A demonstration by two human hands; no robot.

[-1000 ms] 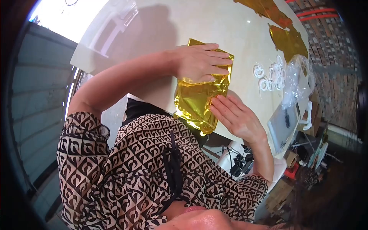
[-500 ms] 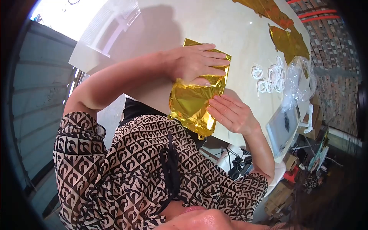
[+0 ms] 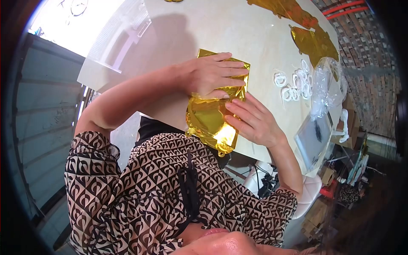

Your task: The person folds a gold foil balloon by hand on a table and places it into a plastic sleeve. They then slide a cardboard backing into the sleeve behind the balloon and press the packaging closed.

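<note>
One fisheye view from the wearer's head looks steeply down and close in. The wearer's patterned blouse (image 3: 161, 191) fills the lower half, below the pale surface (image 3: 238, 34), which runs to the top edge. The left grip (image 3: 210, 76) and right grip (image 3: 253, 123) sit mid-frame at the surface's near edge. A dark rim rings the picture.

Pale table (image 3: 238, 34) with gold foil (image 3: 208, 119), white rings (image 3: 280, 79), clear plastic bag (image 3: 326, 85)
</note>
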